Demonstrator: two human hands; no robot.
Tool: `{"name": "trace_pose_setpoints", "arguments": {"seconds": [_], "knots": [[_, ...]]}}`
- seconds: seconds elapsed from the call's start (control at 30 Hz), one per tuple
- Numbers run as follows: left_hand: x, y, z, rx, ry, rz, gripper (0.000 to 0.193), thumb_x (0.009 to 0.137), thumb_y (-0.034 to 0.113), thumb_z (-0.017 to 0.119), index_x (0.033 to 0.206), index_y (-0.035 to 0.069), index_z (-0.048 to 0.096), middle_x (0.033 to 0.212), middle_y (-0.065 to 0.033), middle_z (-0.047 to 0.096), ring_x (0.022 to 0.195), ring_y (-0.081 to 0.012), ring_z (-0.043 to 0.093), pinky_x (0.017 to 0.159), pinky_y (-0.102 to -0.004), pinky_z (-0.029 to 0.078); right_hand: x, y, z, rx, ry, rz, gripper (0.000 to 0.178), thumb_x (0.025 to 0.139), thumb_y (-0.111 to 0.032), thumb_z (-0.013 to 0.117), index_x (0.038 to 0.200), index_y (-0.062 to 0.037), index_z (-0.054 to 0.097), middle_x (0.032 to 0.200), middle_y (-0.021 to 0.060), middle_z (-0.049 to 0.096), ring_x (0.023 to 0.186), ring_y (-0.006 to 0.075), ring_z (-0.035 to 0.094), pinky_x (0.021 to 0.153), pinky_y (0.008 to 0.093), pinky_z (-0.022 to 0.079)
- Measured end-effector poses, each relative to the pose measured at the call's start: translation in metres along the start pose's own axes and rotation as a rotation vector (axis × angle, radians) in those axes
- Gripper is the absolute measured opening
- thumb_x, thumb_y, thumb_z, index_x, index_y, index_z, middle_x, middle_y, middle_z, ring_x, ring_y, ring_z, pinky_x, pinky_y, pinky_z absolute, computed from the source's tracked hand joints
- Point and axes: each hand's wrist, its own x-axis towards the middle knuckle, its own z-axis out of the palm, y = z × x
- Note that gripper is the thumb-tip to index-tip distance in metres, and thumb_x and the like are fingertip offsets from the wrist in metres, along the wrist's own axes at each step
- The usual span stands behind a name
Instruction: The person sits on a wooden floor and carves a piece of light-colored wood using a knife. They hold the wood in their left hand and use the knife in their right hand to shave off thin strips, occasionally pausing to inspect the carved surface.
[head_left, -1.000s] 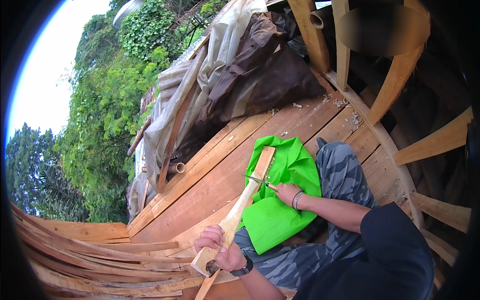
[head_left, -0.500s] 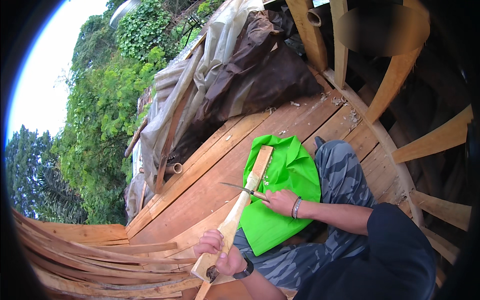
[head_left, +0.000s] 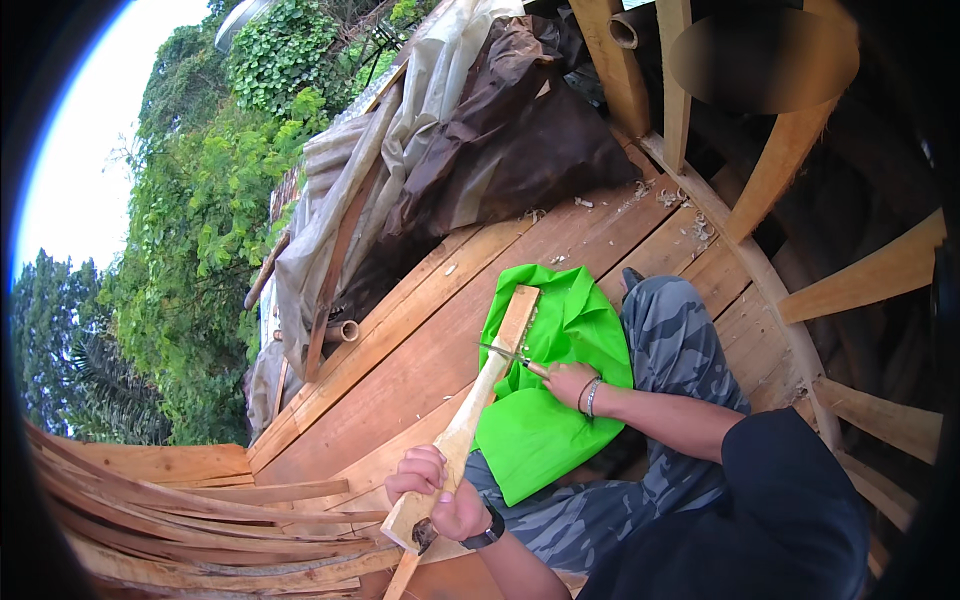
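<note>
Our left hand [head_left: 432, 492] clamps the near end of the long pale carved wooden piece [head_left: 470, 420] lying across the bright green cloth [head_left: 545, 420]; our right hand [head_left: 568, 382] grips a small knife [head_left: 505, 354] against it. One slip sends the blade toward our thigh.

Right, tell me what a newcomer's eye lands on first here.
The bright green cloth draped over the lap at centre stands out first. Across it slants a long pale wooden piece, gripped at its near end by the left hand, while the right hand sets a knife against it. Behind, brown and grey tarps lie heaped on the plank deck.
</note>
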Motion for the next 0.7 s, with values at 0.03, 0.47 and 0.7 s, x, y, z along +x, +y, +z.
{"name": "trace_pose_setpoints", "arguments": {"seconds": [0.03,0.47,0.7], "knots": [[0.0,0.0,-0.004,0.005,-0.016,0.003,0.022,0.057,0.013,0.045,0.073,0.009,0.03,0.062,-0.0032,0.028,0.056,-0.0145,0.029,0.058,-0.0307,0.032,0.002,-0.006,0.0,0.025,-0.058,0.034,0.034,0.093,-0.03,0.048,0.11,-0.0011,0.054,0.083,0.0176,0.067,0.072,0.0334,0.067,0.059,0.0464,0.053],[-0.005,0.003,-0.009,0.022,-0.005,-0.003,0.024,0.057,0.014,0.046,0.074,0.009,0.03,0.063,-0.0033,0.029,0.058,-0.0147,0.029,0.059,-0.0308,0.031,0.02,-0.03,-0.005,0.314,-0.087,0.205,0.038,0.097,-0.034,0.041,0.104,0.0005,0.053,0.089,0.0267,0.065,0.084,0.0413,0.065,0.076,0.0505,0.052],[0.0,0.002,0.002,-0.005,-0.037,-0.057,0.024,0.056,0.014,0.046,0.074,0.009,0.03,0.063,-0.0034,0.029,0.059,-0.0147,0.029,0.059,-0.0307,0.031,0.047,0.002,0.015,0.484,-0.167,0.237,0.051,0.096,-0.044,0.041,0.094,0.0015,0.065,0.092,0.0268,0.066,0.087,0.0431,0.064,0.079,0.0485,0.052]]}}
